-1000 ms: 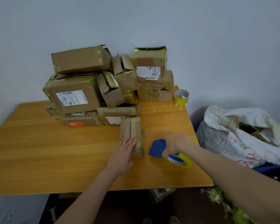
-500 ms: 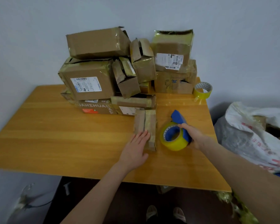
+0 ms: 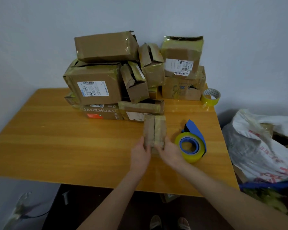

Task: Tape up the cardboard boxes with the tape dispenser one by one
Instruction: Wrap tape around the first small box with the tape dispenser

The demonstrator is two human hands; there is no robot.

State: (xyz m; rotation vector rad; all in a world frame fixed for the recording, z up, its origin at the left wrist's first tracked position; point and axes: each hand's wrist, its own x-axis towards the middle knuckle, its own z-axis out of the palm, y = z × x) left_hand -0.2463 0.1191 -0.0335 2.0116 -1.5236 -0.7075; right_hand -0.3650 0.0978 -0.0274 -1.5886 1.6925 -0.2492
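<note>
Right hand [image 3: 170, 151] has released the tape dispenser [image 3: 191, 145] just right of the small box [image 3: 155, 130]. It and the left hand [image 3: 140, 152] now grip the box, so taping probably waits.

Wooden table [image 3: 56, 138] under boxes [image 3: 98, 87], tape dispenser [image 3: 192, 145]

The left grip [image 3: 140, 153] and right grip [image 3: 170, 151] clasp and cover the near end of the small box [image 3: 155, 130], so its flaps there cannot be seen. The print on the shipping label [image 3: 93, 88] is too small to read, and the white sack [image 3: 263, 146] runs off the right edge. Under the worktop [image 3: 56, 138] a further box [image 3: 169, 197] shows only a corner; the feet [image 3: 155, 222] are cut by the bottom edge.
</note>
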